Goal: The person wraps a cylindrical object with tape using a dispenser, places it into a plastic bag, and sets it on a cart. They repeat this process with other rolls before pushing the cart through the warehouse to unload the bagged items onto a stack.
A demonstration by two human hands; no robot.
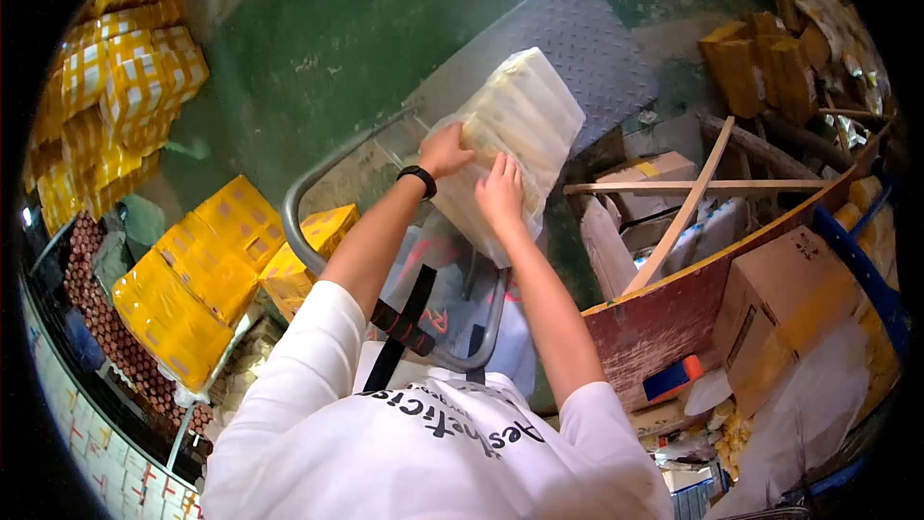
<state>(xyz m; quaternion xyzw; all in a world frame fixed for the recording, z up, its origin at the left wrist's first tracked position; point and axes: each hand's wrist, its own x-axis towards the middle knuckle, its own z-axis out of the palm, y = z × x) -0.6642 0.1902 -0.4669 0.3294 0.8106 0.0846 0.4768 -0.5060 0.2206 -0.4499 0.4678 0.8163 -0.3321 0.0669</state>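
Observation:
Both my hands hold a clear plastic-wrapped bundle of pale yellow packs [525, 116] above the near end of a grey checker-plate trolley [587, 39]. My left hand [445, 149], with a black band on its wrist, grips the bundle's left side. My right hand [500, 195] presses on the bundle's lower edge, fingers spread over the wrap. The bundle is tilted, and its far end is over the trolley deck. The trolley's grey tube handle [300, 221] curves below my forearms.
Yellow wrapped blocks [207, 279] lie at the left by the handle. Yellow-and-white packs [125, 77] are stacked at the far left. Cardboard boxes [780, 308], wooden slats [683, 202] and a red board [674, 318] crowd the right. Beyond is green floor [337, 29].

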